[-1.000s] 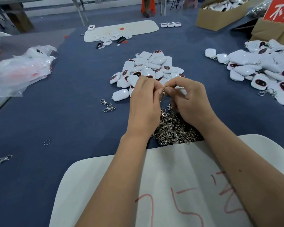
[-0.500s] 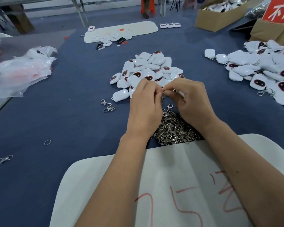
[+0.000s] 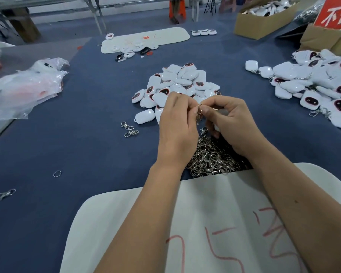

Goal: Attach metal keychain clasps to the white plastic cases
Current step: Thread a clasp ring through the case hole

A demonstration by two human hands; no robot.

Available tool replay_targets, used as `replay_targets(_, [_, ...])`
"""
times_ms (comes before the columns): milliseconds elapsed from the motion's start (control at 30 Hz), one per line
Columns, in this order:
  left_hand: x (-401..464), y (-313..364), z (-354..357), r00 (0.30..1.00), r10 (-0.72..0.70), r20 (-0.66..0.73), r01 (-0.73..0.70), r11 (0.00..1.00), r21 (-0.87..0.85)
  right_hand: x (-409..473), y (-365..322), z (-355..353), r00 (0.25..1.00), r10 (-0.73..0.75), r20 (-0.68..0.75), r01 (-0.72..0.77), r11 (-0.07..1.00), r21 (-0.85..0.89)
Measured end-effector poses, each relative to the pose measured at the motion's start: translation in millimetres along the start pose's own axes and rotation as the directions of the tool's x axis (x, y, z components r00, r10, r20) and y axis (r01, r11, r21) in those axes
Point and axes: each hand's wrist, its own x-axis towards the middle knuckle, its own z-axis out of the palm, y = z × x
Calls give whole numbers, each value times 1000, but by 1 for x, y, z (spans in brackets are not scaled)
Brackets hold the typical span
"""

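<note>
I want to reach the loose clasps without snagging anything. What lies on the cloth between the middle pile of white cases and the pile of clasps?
The head view shows both hands there, left hand and right hand, pinching one clasp.

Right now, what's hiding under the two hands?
Under the left hand and right hand lies a pile of metal clasps on the blue table. How far it reaches beneath them is covered.

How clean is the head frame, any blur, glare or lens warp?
Head view: even, soft light, faint shadows; glare on the glossy cases and plastic bags; wide-angle bending toward the edges; the clasp pinched between left hand and right hand is small and slightly smeared.
</note>
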Motion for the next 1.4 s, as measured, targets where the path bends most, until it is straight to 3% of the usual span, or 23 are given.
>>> replay_targets(267, [0, -4, 0, 999, -28, 40, 26, 999, 44, -2, -1, 3, 988, -153, -26, 138, 941, -309])
replay_targets(467, [-1, -5, -2, 997, -36, 68, 31, 997, 64, 0, 0, 0, 949, -315, 37, 288, 807, -516])
replay_targets(667, [-2, -6, -1, 994, -62, 93, 52, 993, 108, 1, 1, -4, 911, -389, 137, 387, 691, -611])
replay_targets(867, [-3, -4, -1, 992, -87, 89, 77, 990, 115, 1, 1, -4, 902, -414, 126, 396, 672, -626])
replay_targets(1133, [0, -3, -2, 999, -29, -15, 28, 1000, -9, -2, 0, 6, 964, -252, -91, 184, 871, -456])
replay_targets(1400, [1, -2, 0, 999, 17, -29, -18, 999, -42, -4, -6, 6, 983, -184, -7, 178, 959, -222])
